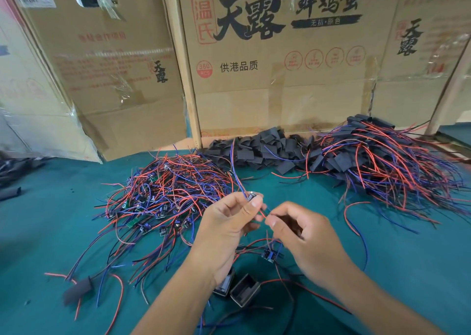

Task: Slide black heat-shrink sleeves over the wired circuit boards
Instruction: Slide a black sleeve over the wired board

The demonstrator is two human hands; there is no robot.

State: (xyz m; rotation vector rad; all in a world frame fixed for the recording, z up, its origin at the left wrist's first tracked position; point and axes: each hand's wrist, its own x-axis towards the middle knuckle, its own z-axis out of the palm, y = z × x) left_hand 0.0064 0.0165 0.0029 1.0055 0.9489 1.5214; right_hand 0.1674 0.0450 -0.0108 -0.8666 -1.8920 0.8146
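Two bare forearms reach in from the bottom edge, and beneath them on the green-covered bench point(51, 220) lie two short black heat-shrink sleeves point(244, 292) with open ends, side by side. Just above those, a small wired circuit board point(270, 255) rests on the cloth among loose red and blue leads.

Left hand point(229, 222) is raised off the bench, thumb and fingers curled, pinching another small circuit board point(252, 196) at the fingertips; its blue wire runs upward and away. Right hand point(303, 235) is close beside it, fingers curled, thumb and forefinger pinching a thin red wire point(263, 214) that runs between the two hands.

Further back on the left spreads a tangled heap of bare wired boards point(165, 194). Behind the hands, against the cardboard, sits a pile of loose black sleeves point(260, 148). To the right is a heap of sleeved boards with red and blue wires point(387, 161). One stray sleeved piece point(76, 290) lies at lower left. Printed cardboard boxes point(280, 54) wall off the back.
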